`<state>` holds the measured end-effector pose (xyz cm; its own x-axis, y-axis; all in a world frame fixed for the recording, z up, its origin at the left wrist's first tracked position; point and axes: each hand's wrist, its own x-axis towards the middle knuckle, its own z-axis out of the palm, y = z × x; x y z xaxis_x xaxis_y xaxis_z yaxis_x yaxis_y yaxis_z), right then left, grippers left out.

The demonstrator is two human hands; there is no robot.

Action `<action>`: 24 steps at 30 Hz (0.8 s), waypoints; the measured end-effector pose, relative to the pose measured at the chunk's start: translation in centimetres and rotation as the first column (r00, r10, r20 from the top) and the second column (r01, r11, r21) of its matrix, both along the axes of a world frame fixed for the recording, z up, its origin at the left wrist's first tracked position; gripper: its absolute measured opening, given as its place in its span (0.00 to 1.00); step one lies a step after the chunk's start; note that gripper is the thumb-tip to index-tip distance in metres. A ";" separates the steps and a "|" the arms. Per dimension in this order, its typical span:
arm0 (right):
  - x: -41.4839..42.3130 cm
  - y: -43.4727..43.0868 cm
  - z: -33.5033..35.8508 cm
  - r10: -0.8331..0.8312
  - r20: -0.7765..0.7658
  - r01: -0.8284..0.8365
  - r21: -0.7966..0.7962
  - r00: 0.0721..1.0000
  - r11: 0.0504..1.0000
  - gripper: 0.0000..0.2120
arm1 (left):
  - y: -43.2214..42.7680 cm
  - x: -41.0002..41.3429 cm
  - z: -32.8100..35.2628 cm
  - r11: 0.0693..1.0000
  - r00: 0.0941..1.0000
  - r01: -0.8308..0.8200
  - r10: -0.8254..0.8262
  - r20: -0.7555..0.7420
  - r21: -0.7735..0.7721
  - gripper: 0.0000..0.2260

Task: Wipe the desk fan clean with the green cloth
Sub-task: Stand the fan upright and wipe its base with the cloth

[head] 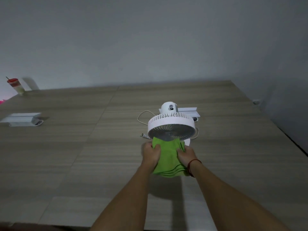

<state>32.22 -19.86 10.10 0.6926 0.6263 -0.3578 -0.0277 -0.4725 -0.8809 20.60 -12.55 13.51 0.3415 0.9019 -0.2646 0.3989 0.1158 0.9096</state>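
1. The fan (pixel 171 127) stood on the table (pixel 83 147), nearer its far right corner.
2. The left hand (pixel 152 153) and right hand (pixel 185 155) each gripped the cloth (pixel 168 157), its top edge at the fan's lower rim.
3. Pressing lightly along the ribs would likely clean best.

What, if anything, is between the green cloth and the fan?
Nothing visible. The left hand and right hand grip the green cloth, whose top edge reaches the lower rim of the fan.
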 end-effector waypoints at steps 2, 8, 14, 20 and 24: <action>-0.6 -0.2 -0.8 -0.010 -0.022 0.009 -0.010 1.000 1.000 0.13 | 0.0 -0.3 -1.3 1.000 1.000 0.022 -0.023 -0.021 -0.003 0.06; -0.8 0.1 -3.2 -0.076 0.029 0.080 -0.190 0.997 0.979 0.18 | 1.3 0.2 -5.6 0.997 0.982 0.057 -0.065 -0.180 -0.048 0.16; -0.5 -0.1 -6.2 0.174 0.207 -0.070 -0.431 0.963 0.900 0.29 | 2.1 -0.7 -11.3 0.978 0.873 0.206 -0.191 -0.449 -0.015 0.24; -1.8 0.1 -9.1 0.371 0.276 -0.261 -0.364 0.886 0.894 0.21 | 1.7 -0.9 -14.3 0.866 0.768 0.479 -0.333 -0.547 0.146 0.23; -1.6 0.9 -12.7 0.444 0.402 -0.300 -0.373 0.801 0.878 0.21 | 2.5 -0.3 -16.9 0.765 0.762 0.548 -0.291 -0.578 0.337 0.22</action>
<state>30.60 -18.95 -2.62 0.5525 0.7938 -0.2542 0.5765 -0.5841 -0.5714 20.33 -10.09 -3.34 0.6636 0.7426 -0.0902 0.6808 -0.5495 0.4843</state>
